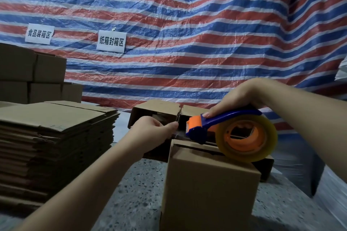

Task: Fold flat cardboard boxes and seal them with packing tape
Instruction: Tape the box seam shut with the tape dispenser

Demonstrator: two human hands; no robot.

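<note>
A folded-up cardboard box (208, 185) stands in front of me on the floor, its top flaps closed. My right hand (238, 97) grips the blue handle of a blue and orange tape dispenser (202, 127), whose roll of clear tape (246, 139) rests on the box's top. My left hand (155, 127) pinches the loose end of the clear tape just left of the dispenser's mouth, at the box's far left edge.
A tall stack of flat cardboard boxes (54, 137) lies to the left. Assembled boxes (155, 112) sit behind the one in front, with more stacked at the far left (32, 73). A striped tarp (187, 33) with two paper signs hangs behind. The floor is speckled grey (137, 193).
</note>
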